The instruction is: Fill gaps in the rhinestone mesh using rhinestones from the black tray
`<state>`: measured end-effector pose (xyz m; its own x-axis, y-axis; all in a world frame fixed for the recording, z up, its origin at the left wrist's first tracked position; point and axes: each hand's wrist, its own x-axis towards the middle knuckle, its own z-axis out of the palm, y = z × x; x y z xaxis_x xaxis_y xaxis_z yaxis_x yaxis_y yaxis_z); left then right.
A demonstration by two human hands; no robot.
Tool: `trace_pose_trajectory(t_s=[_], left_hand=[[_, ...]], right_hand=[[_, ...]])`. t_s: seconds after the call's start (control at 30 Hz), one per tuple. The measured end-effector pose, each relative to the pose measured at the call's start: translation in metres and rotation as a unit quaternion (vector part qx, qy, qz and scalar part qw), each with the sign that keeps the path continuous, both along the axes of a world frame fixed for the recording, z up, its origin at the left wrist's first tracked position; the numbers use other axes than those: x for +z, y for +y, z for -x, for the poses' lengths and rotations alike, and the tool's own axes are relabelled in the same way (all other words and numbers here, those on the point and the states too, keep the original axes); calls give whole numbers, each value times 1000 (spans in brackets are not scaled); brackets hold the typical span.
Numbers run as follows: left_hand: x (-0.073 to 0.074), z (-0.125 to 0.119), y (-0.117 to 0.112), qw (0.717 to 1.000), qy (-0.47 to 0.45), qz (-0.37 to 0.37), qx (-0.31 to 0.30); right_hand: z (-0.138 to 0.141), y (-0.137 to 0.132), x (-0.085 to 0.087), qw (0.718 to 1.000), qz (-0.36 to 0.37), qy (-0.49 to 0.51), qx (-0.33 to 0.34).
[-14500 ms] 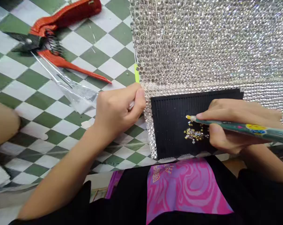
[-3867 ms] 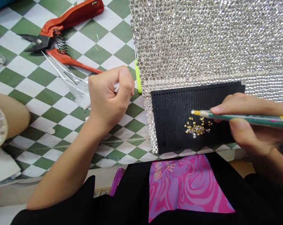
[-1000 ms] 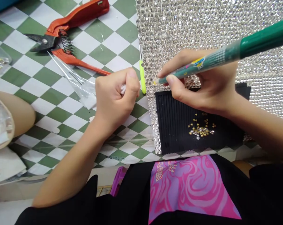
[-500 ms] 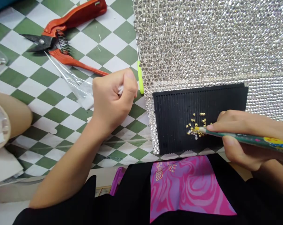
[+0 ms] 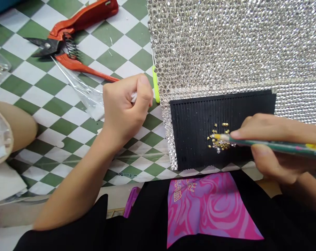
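Since the frame one second back, we have brought the right hand [image 5: 278,132] down from the edge of the rhinestone sheet [image 5: 225,45] to the black ridged tray [image 5: 191,136], and over the last half second the pen tip has shifted slightly up and to the left. We hold the pen [image 5: 278,145] in a pinching grip, forefinger along the top and thumb beneath. Its shaft runs out to the right, nearly level, and its yellow tip projects well to the left of the grip. The tip sits at the upper left edge of the gold studs [image 5: 220,141]; we cannot tell whether it touches one. The pen has a green barrel with a yellow mark near the right frame edge. The studs form a small loose heap of gold pieces with a few clear ones, near the middle of the tray, which lies on the sheet's lower edge. The left hand [image 5: 126,108] rests on the checked table [image 5: 55,115], its grip closed on a small white piece [image 5: 133,97], just beside a yellow-green stick [image 5: 155,85] at the sheet's left edge. Red-handled cutters [image 5: 74,38] and a clear bag [image 5: 82,92] lie further left.
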<state>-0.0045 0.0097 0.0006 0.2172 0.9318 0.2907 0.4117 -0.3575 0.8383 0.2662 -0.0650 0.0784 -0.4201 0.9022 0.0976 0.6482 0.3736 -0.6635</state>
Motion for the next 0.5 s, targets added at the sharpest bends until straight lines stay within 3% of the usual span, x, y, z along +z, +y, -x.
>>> trace_pose_trajectory(t_s=[0.3, 0.5], left_hand=[[0, 0, 0, 1000, 6, 4, 4], [2, 1, -1, 1000, 9, 9, 4]], right_hand=[[44, 65, -16, 997, -77, 13, 23], [56, 82, -23, 999, -3, -5, 38]])
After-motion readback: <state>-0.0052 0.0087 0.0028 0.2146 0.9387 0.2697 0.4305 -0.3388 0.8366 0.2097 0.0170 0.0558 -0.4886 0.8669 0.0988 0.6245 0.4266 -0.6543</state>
